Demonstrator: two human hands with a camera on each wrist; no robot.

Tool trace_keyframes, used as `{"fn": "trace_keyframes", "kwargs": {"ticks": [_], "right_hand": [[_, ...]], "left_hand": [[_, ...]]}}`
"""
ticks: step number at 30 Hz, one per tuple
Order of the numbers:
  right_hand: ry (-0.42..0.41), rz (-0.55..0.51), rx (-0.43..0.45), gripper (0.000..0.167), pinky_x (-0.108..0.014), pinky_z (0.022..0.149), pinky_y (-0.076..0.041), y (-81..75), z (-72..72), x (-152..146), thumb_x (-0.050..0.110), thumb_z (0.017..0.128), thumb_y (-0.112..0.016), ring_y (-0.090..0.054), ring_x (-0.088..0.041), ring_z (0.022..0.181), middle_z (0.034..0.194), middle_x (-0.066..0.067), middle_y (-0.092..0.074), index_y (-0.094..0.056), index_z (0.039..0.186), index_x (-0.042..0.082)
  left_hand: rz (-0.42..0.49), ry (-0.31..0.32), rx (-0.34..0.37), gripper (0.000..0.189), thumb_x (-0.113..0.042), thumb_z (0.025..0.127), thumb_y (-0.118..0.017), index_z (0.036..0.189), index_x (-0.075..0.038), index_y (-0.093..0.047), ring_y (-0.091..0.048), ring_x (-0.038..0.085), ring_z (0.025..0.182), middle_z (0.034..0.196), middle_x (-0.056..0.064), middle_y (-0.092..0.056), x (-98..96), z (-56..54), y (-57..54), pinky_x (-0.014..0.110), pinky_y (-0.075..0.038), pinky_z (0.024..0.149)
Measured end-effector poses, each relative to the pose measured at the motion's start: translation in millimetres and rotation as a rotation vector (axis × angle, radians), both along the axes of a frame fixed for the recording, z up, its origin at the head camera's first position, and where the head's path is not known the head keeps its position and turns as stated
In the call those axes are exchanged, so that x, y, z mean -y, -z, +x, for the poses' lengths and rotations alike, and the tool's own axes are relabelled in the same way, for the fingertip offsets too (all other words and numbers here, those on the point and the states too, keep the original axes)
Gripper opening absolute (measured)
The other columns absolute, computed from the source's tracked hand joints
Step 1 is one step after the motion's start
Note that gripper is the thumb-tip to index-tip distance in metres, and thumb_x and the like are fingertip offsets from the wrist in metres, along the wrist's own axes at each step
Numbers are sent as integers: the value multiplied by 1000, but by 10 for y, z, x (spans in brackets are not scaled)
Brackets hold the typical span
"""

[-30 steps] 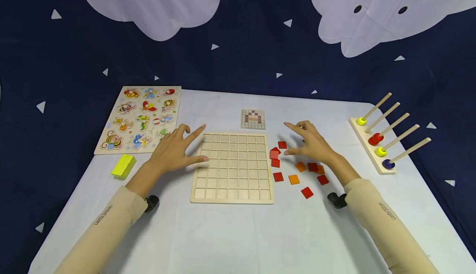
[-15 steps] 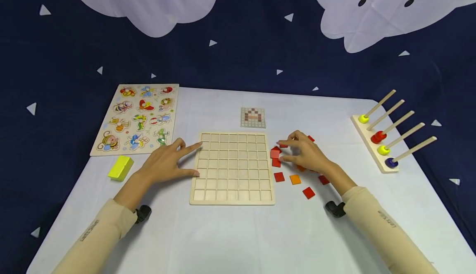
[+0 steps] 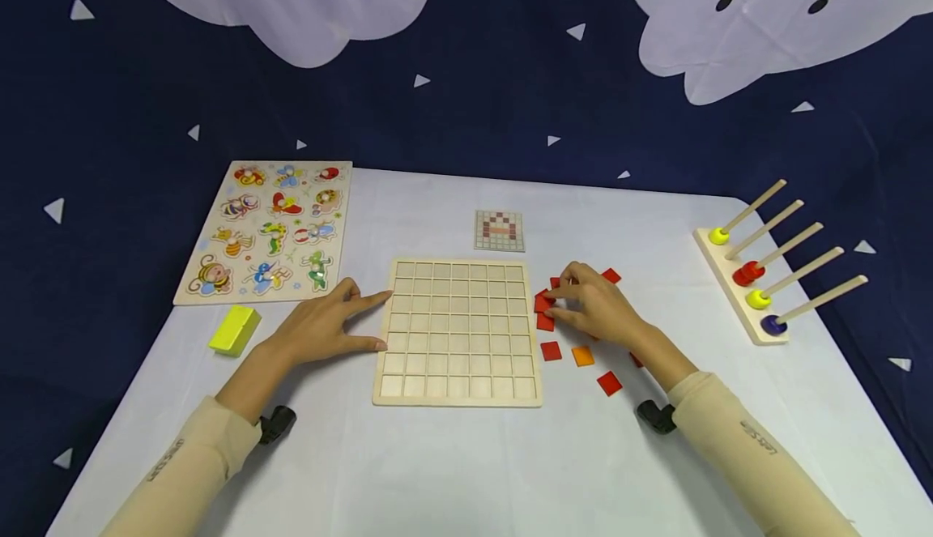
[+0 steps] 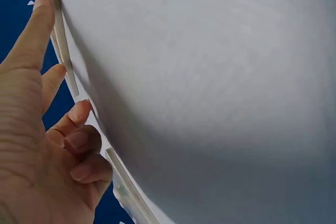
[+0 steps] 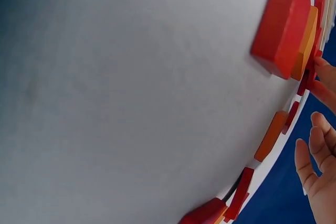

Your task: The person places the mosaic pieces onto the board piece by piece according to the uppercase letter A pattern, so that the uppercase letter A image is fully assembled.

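A pale wooden grid board (image 3: pixel 457 401) lies in the middle of the table in the head view. My left hand (image 3: pixel 309 330) is at its left edge, with index fingertip and thumb tip against the rim, spread apart; the left wrist view shows the other fingers (image 4: pixel 89 140) bent loosely. To the right of the board, my right hand (image 3: pixel 601 306) pinches a red square tile (image 3: pixel 543 304) between thumb and index finger, low over other red tiles. Orange (image 3: pixel 582 355) and red tiles (image 3: pixel 609 383) lie scattered around it, some hidden under the hand.
Behind the board lies a small pattern card (image 3: pixel 499 231). An insect puzzle board (image 3: pixel 342 233) is at the back left, with a yellow block (image 3: pixel 235 330) in front of it. At the right stands a peg rack (image 3: pixel 739 286) with coloured beads.
My left hand has come down from over the board to its left edge. My right hand has moved left and lower onto the red tiles, its fingers closing on one.
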State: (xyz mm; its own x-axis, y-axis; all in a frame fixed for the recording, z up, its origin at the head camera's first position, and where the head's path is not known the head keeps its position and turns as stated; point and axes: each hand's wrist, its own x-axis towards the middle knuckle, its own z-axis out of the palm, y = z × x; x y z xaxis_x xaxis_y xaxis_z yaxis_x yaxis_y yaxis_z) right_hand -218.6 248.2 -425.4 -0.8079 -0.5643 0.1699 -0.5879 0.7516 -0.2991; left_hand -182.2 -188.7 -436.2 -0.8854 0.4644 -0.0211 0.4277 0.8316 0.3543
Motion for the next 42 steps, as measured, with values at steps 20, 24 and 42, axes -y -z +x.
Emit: {"fn": "trace_keyframes", "kwargs": {"ticks": [20,24,42], "right_hand": [[-18,-53,103,27,-34,78,-46,-169,-121,191,20,80,-83,-52,-18,90,100,-2,-53,-76,100,4],[-49,-84,99,25,-33,74,-45,-187,-184,304,17,79,-82,-53,-21,86,100,-3,-53,-76,100,3],[-128,-76,137,27,-37,83,-45,-216,-523,930,18,83,-77,-49,-20,92,102,-5,-53,-76,104,1]], "left_hand": [[83,-42,41,83,-63,75,-76,147,-30,-49,-36,12,61,99,1,-45,33,-19,32,27,-32,54],[84,-52,50,85,-64,74,-76,147,-30,-49,-36,12,61,99,1,-46,30,-25,39,28,-32,54],[85,-87,84,86,-66,72,-77,146,-33,-50,-41,13,64,101,1,-47,4,-16,90,29,-34,56]]}}
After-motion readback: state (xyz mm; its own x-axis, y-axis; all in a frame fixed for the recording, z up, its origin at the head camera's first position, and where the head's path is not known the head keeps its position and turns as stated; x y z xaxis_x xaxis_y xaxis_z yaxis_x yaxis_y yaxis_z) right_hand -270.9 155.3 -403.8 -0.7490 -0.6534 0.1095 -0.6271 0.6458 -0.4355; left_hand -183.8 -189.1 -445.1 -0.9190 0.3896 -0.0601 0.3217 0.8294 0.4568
